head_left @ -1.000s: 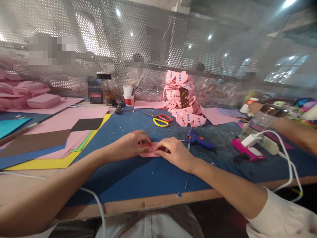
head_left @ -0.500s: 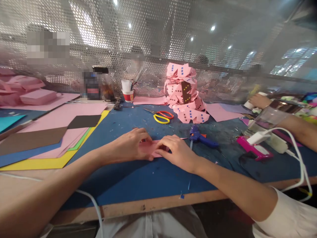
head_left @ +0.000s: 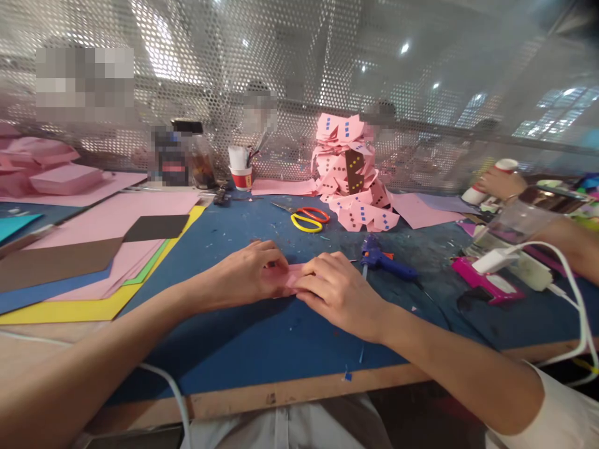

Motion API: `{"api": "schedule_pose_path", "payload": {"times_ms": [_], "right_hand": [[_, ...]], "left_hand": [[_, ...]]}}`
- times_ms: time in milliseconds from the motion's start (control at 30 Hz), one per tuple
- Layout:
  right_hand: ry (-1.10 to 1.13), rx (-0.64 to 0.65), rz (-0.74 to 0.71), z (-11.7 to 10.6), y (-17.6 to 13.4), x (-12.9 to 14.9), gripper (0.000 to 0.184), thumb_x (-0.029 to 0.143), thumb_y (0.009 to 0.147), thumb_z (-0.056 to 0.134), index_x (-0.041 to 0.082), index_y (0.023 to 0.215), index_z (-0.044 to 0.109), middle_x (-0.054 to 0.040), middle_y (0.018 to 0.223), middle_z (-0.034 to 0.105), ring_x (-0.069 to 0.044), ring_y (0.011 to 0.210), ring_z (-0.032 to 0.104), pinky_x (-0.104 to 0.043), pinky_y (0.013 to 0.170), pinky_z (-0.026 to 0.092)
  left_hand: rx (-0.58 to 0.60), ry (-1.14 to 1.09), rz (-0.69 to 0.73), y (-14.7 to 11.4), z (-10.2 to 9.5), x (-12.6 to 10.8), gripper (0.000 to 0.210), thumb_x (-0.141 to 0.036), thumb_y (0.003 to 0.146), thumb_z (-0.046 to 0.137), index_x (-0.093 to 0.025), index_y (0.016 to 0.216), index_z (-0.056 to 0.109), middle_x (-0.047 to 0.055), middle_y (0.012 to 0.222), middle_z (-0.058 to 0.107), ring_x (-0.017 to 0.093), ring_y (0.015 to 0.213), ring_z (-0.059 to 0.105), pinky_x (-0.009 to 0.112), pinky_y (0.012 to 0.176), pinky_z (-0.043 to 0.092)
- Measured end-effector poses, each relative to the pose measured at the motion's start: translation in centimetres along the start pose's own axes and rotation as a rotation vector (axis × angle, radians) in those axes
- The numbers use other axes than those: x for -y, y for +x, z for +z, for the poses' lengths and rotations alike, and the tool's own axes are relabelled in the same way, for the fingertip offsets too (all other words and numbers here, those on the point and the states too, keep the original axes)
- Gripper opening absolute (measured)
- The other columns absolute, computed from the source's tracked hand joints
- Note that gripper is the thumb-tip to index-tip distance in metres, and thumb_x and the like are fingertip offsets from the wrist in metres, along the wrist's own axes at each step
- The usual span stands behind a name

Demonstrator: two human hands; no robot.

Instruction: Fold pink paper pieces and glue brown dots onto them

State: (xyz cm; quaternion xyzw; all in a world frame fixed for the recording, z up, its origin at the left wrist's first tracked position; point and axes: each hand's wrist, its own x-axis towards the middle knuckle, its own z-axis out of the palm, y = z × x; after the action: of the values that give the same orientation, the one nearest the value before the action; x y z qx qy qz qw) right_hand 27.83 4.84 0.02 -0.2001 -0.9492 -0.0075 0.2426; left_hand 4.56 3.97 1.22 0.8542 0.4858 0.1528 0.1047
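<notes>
paper piece between my hands, mid-desk

my left hand [head_left: 246, 274] and right hand [head_left: 339, 293] meet on the folded paper [head_left: 292, 277]; scissors [head_left: 306, 219] lie behind it, glue gun [head_left: 384, 262] to its right, paper sheets [head_left: 93, 249] left.

My spot: paper-craft workshop. Coloured card sheets [head_left: 93, 262], scissors [head_left: 306, 218], glue gun [head_left: 386, 263] on my blue worktop [head_left: 262, 337], perforated metal screen [head_left: 281, 75] behind.

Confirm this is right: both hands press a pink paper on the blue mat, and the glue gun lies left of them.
Not quite. In the head view the glue gun lies right of the hands. Left hand and right hand do press the pink paper on the blue mat.
</notes>
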Motion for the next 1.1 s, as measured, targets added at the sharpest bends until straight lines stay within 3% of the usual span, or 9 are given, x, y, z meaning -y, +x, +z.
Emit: {"api": "schedule_pose_path", "payload": {"times_ms": [167, 400, 767, 1100], "right_hand": [[-0.045, 0.047, -0.006, 0.1, -0.1, -0.2, 0.023, 0.024, 0.101, 0.046, 0.022, 0.115, 0.064, -0.0044, 0.118, 0.063, -0.021, 0.106, 0.053, -0.038, 0.09, 0.035], [-0.077, 0.078, -0.02, 0.3, -0.1, -0.3, 0.025, 0.021, 0.102, 0.042, 0.021, 0.115, 0.064, -0.0035, 0.11, 0.066, -0.019, 0.102, 0.054, -0.038, 0.088, 0.035], [-0.1, 0.093, -0.021, 0.2, -0.1, -0.2, 0.024, 0.017, 0.1, 0.046, 0.021, 0.118, 0.062, -0.0034, 0.115, 0.066, -0.019, 0.1, 0.054, -0.038, 0.087, 0.034], [-0.101, 0.09, -0.013, 0.5, -0.2, -0.3, 0.025, 0.017, 0.101, 0.044, 0.02, 0.117, 0.063, -0.0052, 0.115, 0.067, -0.02, 0.104, 0.055, -0.038, 0.088, 0.036]], "left_hand": [[0.002, -0.008, 0.0, 0.0, 0.1, 0.2, 0.032, -0.047, 0.083, 0.066, -0.019, 0.099, 0.066, 0.005, 0.097, 0.063, 0.021, 0.093, 0.057, 0.032, 0.085, 0.045], [0.004, -0.001, 0.012, 0.0, 0.1, 0.2, 0.037, -0.05, 0.078, 0.071, -0.021, 0.101, 0.066, 0.005, 0.102, 0.063, 0.021, 0.097, 0.057, 0.033, 0.088, 0.045], [0.014, -0.015, -0.013, 0.1, 0.0, 0.4, 0.037, -0.051, 0.078, 0.07, -0.022, 0.1, 0.067, 0.003, 0.103, 0.063, 0.021, 0.098, 0.057, 0.031, 0.087, 0.043], [-0.017, 0.006, 0.102, -0.6, 0.2, 0.4, 0.028, -0.045, 0.092, 0.056, -0.022, 0.103, 0.068, 0.004, 0.103, 0.063, 0.018, 0.097, 0.058, 0.029, 0.086, 0.045]]}}
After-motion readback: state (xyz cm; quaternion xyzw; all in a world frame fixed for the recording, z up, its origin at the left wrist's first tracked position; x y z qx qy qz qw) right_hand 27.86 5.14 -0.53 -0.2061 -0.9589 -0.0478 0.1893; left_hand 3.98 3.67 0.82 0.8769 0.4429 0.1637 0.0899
